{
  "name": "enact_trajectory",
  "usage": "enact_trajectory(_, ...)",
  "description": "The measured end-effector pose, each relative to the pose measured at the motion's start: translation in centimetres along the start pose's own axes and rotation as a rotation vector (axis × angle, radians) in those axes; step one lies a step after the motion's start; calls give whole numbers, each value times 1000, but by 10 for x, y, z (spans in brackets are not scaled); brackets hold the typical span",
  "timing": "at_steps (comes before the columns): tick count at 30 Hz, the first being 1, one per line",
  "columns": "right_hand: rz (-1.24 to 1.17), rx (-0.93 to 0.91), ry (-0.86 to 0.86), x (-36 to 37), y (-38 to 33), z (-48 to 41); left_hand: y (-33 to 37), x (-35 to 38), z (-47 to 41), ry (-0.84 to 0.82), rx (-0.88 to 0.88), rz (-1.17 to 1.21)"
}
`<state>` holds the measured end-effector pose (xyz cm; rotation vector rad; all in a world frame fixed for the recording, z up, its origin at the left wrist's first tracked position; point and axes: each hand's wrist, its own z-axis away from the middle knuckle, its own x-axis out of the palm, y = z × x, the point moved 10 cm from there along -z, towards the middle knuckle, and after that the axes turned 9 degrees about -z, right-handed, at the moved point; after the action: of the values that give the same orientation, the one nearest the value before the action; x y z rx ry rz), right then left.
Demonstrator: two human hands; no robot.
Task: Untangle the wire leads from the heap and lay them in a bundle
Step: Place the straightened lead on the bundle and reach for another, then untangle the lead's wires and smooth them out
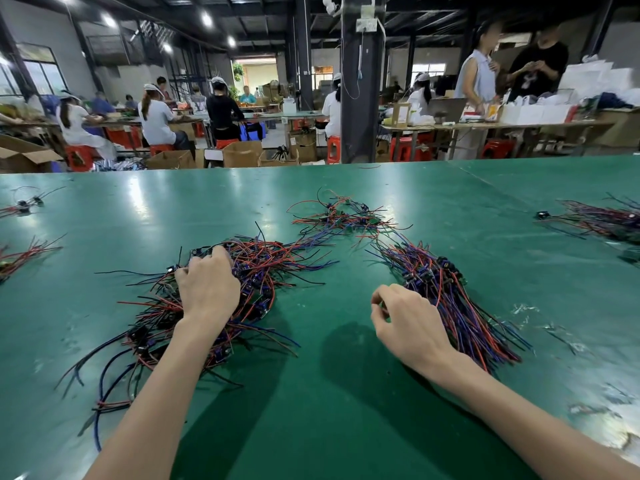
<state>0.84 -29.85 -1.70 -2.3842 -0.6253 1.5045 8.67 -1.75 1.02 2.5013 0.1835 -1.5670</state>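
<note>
Wire leads (pixel 263 268) heaped in a red, blue and black tangle left of the green table's (pixel 329 393) middle, clutched in the left hand's (pixel 207 289) curled fingers (pixel 221 255). Straightened bundle (pixel 450 299) just beside the right hand (pixel 410 323); fingers curled, grip impossible to tell.

Under my left fingers (pixel 221 255), the tangled heap of red, blue, black wire leads (pixel 273 265); just right of my right fingers (pixel 382 293), the straightened wire bundle (pixel 446 299).

Two hands (pixel 207 289) (pixel 408 323), one heap (pixel 256 261), one bundle (pixel 450 299).
</note>
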Motion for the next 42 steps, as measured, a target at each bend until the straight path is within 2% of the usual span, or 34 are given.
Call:
enact_trajectory(5, 70, 8, -23, 2, 2, 1, 3, 13, 4, -91, 31, -129)
enact_trajectory(15, 147, -40, -13, 0, -2, 0, 3, 0, 4, 53, 26, -137)
enact_trajectory(19, 155, -83, 8, -3, -10, 0, 7, -38, 11, 321, 33, 82)
enact_trajectory(22, 92, -103, 42, -8, -16, 1, 13, -76, 28, 583, 123, 328)
enact_trajectory(24, -19, -103, 81, -15, -19, 3, 18, -97, 38, 670, 187, 552)
enact_trajectory(25, -85, -94, 99, -17, -19, 3, 18, -103, 41, 660, 181, 686)
enact_trajectory(27, -221, -53, 115, -20, -16, 3, 17, -95, 36, 481, 64, 1047)
enact_trajectory(30, -412, 34, 117, -18, -6, 1, 39, -57, 32, -4, -160, 1684)
enact_trajectory(33, -521, 108, 112, -16, 1, 0, 70, -23, 48, -480, -348, 1954)
enact_trajectory(35, -617, 172, 73, -11, 5, -1, 95, -7, 66, -806, -385, 1984)
enact_trajectory(37, -748, 248, 20, -3, 9, -1, 113, 7, 84, -989, -331, 1860)
enact_trajectory(40, -884, 337, -18, 5, 12, 0, 127, 27, 99, -979, -183, 1560)
enact_trajectory(42, -974, 392, -73, 13, 14, 1, 134, 36, 106, -986, -188, 1569)
